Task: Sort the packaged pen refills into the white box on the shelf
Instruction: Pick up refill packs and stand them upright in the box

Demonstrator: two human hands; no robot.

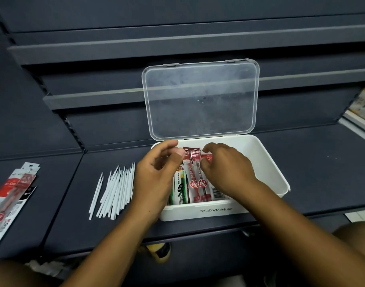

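The white box [266, 166] stands on the dark shelf with its clear lid [200, 100] propped upright behind it. Inside lie packaged pen refills: two red packs [195, 179] side by side, green-and-white packs [180, 188] to their left, and a pack with a barcode to the right. My left hand [156, 179] hovers over the box's left end, fingers curled, thumb tip touching the top of a red pack. My right hand [227, 166] pinches the top edge of a red pack [207, 158] between thumb and fingers.
Several loose white refills [115, 191] lie on the shelf left of the box. More red-and-white refill packs [9, 197] are stacked at the far left edge. Shelf tiers rise behind the box; printed items [363, 104] sit at the right.
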